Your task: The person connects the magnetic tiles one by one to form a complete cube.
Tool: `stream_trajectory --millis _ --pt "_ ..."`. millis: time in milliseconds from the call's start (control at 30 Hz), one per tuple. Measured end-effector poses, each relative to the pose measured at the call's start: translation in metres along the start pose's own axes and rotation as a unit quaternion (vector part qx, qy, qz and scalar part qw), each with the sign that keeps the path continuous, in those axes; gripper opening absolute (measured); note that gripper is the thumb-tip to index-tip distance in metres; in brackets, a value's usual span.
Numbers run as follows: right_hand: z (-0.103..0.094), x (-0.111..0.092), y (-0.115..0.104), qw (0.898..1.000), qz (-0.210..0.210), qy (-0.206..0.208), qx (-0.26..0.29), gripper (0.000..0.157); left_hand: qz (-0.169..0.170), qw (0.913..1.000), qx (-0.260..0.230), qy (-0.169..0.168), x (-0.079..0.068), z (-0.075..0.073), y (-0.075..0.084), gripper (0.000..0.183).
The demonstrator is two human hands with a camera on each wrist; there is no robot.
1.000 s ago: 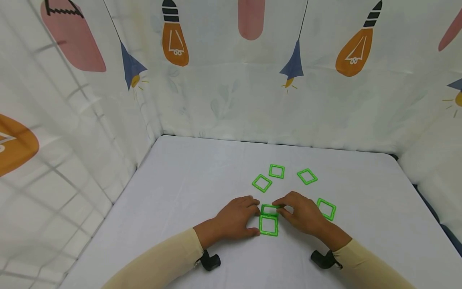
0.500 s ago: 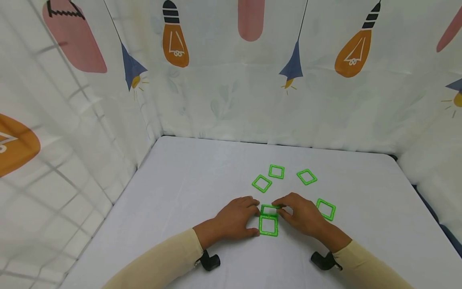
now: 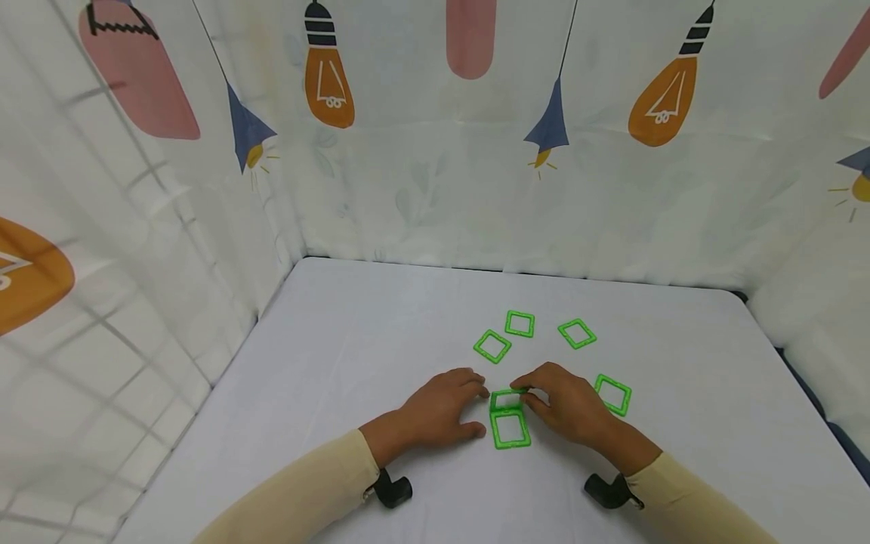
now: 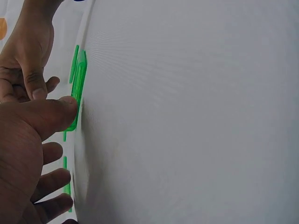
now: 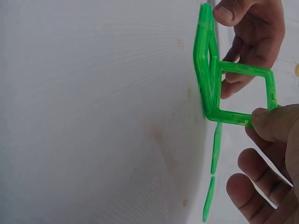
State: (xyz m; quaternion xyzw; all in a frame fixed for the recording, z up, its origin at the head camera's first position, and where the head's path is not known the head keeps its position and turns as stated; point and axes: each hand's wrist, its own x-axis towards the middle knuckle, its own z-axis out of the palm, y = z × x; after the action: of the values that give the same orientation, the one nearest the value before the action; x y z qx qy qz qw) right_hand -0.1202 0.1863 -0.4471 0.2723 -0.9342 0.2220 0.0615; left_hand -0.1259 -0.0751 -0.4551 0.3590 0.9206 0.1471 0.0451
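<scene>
Fingers and thumb of the right hand (image 3: pixel 564 408) pinch a raised green square (image 5: pixel 245 69) at its top right corner, the fingertips close together on the frame while the other fingers curve loosely below in the right wrist view. That square rises from the far side of a flat green square (image 3: pixel 513 445), and the 2 frames meet along an edge. Both are about midway between the left and right edges of the white table (image 3: pixel 340 378), well in from its far edge.

The left hand (image 3: pixel 438 412) grasps nothing; its fingers are relaxed and its thumb is set well apart from them. Thumb and forefinger are just beside the left side of the 2 joined squares; whether a fingertip touches them I cannot tell.

4 more green frames lie flat on the table beyond and beside the hands. A corner-turned square (image 3: pixel 504 354) and a straighter square (image 3: pixel 519 335) sit just beside each other, nearest the middle of the far edge. A third loose square (image 3: pixel 567 338) lies apart from them, over toward the far right corner. A fourth loose square (image 3: pixel 627 403) lies toward the right edge, just beside the right hand.

Cream sleeves (image 3: pixel 292 483) cover both forearms, and a black device (image 3: pixel 393 491) is worn at each wrist. Past the far edge hangs a pale cloth (image 3: pixel 435 204) printed with orange bulbs and blue lamps.
</scene>
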Motion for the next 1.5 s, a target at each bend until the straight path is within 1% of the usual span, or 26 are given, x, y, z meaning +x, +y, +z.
stream_trajectory --millis 100,233,467,567,833,1033,1167,1400,1500 --pt "0.000 0.001 0.000 1.000 -0.004 -0.001 0.000 0.029 0.007 0.9999 -0.012 0.004 0.000 0.000 0.000 0.047" --pt "-0.001 0.003 -0.001 1.000 -0.012 -0.001 0.004 0.027 0.025 0.9993 -0.027 0.010 0.002 -0.001 0.000 0.044" --pt "0.001 0.007 -0.003 0.999 -0.047 0.007 0.014 0.026 0.039 0.9982 -0.044 0.007 0.004 -0.001 0.000 0.037" --pt "0.002 0.010 -0.004 0.998 -0.055 0.004 0.017 0.026 0.046 0.9978 -0.047 0.007 0.005 -0.001 0.000 0.035" --pt "0.005 0.014 -0.006 0.998 -0.055 -0.016 0.024 0.028 0.067 0.9966 -0.046 0.010 0.006 -0.001 -0.001 0.027" --pt "0.007 0.016 -0.008 0.998 -0.057 -0.016 0.036 0.027 0.071 0.9968 -0.037 0.012 0.007 0.001 -0.002 0.023" --pt "0.008 0.016 -0.008 0.997 -0.057 -0.017 0.044 0.026 0.079 0.9962 -0.030 0.019 0.009 0.002 -0.002 0.022" --pt "0.007 0.015 -0.008 0.997 -0.053 -0.021 0.046 0.028 0.074 0.9969 -0.023 0.016 0.011 0.001 -0.003 0.020" --pt "0.006 0.013 -0.007 0.998 -0.044 -0.014 0.044 0.031 0.072 0.9971 -0.020 0.015 0.012 0.001 -0.003 0.019"
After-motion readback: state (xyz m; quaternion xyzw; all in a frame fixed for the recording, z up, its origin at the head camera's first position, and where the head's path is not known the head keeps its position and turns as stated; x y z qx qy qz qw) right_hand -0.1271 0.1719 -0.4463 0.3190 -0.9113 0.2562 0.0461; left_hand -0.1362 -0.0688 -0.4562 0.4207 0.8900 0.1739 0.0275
